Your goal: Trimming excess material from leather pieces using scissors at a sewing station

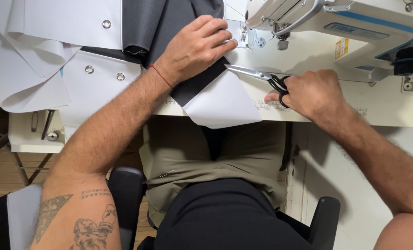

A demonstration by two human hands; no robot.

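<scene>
My left hand [198, 46] lies flat on a dark grey fabric strip [195, 85] backed with white material [218, 104], fingers pressing it down near the needle area [246, 34] of a white sewing machine [336, 21]. My right hand [311, 92] grips black-handled scissors [262, 76]. Their blades are closed and point left toward the fabric's edge, just under my left fingertips.
White sheets with metal eyelets [89, 69] are piled at the left of the sewing table [392, 104]. A ruler strip [266, 105] runs along the table's front edge. A small side shelf [35, 134] holds tools. Chair armrests [324, 213] flank my lap.
</scene>
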